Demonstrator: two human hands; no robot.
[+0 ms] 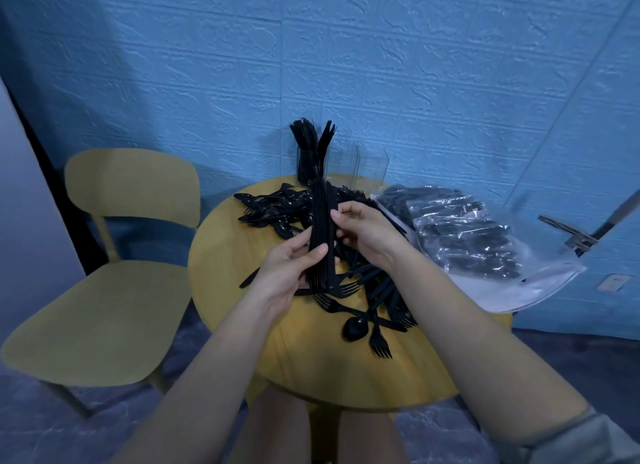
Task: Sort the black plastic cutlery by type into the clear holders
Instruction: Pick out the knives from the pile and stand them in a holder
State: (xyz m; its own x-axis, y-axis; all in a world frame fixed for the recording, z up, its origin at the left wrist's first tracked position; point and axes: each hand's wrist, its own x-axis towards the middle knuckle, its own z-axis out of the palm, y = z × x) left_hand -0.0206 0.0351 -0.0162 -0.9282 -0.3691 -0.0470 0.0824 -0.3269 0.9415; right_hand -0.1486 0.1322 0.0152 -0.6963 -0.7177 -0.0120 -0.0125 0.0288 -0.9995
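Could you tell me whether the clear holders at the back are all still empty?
No, the leftmost clear holder already has black cutlery standing upright in it, while those to its right look empty.

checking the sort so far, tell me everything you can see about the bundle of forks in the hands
The bundle of forks is a tight stack of black plastic pieces, handles aligned, held above the round table. Tines fan out at its near end. The left hand grips it low down, thumb across the front; the right hand pinches its right edge higher up.
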